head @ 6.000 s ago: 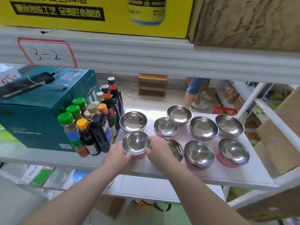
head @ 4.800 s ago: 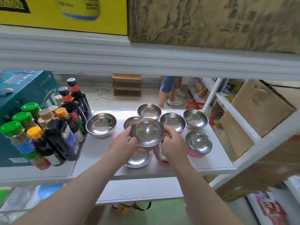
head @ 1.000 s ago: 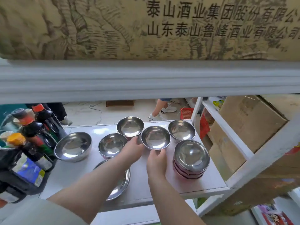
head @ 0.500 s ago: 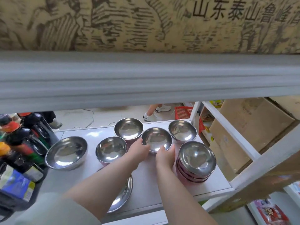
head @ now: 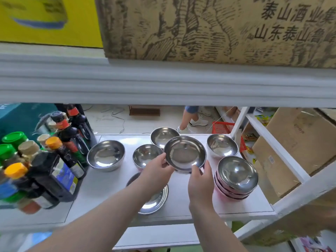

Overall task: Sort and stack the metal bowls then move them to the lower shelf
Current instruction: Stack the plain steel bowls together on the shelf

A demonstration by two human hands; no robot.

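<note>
Carton [head: 218, 28] print "泰山酒业", above hands' grip on steel bowl [head: 185, 154].

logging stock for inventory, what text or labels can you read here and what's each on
"泰山酒业集", cut off at the frame edge: brown carton on the top shelf.
"山东泰山鲁", also cut off: same carton.
Yellow box print: blurred.
Sauce bottles labels: blurred.
Cardboard box marking: too small.

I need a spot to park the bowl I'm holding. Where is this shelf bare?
Bare shelf runs between the bottles and the flat dish, in front of the big bowl. The back left corner is also open. Around the bowl stack and loose bowls it is crowded.
</note>
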